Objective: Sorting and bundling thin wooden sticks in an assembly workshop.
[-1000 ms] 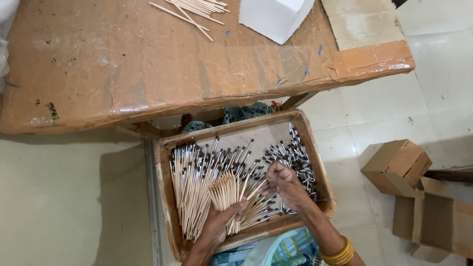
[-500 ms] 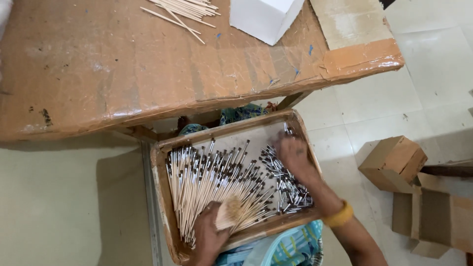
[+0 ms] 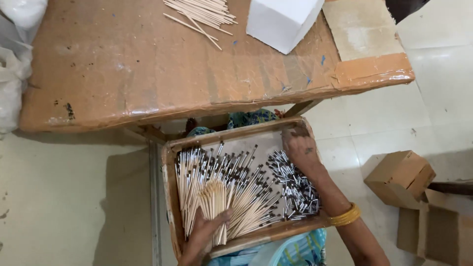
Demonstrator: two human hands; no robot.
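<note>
A shallow cardboard tray point(image 3: 170, 197) rests on my lap, filled with several thin wooden sticks with dark and silver tips point(image 3: 231, 182). My left hand point(image 3: 204, 234) grips a small upright bundle of plain sticks point(image 3: 213, 199) at the tray's near edge. My right hand point(image 3: 299, 148), with gold bangles point(image 3: 345, 215) on the wrist, lies flat at the tray's far right corner beside a heap of small silver and black caps point(image 3: 295, 184). Its fingers seem to hold nothing.
A low table covered in taped brown cardboard point(image 3: 148, 64) stands ahead, bearing loose plain sticks point(image 3: 202, 12) and a white box point(image 3: 283, 19). White bags point(image 3: 12, 64) sit at the left. Small cardboard boxes point(image 3: 401, 177) stand on the tiled floor at right.
My right hand moved from the middle of the tray up to its far right corner. My left hand kept the stick bundle and stood it more upright near the front edge.
</note>
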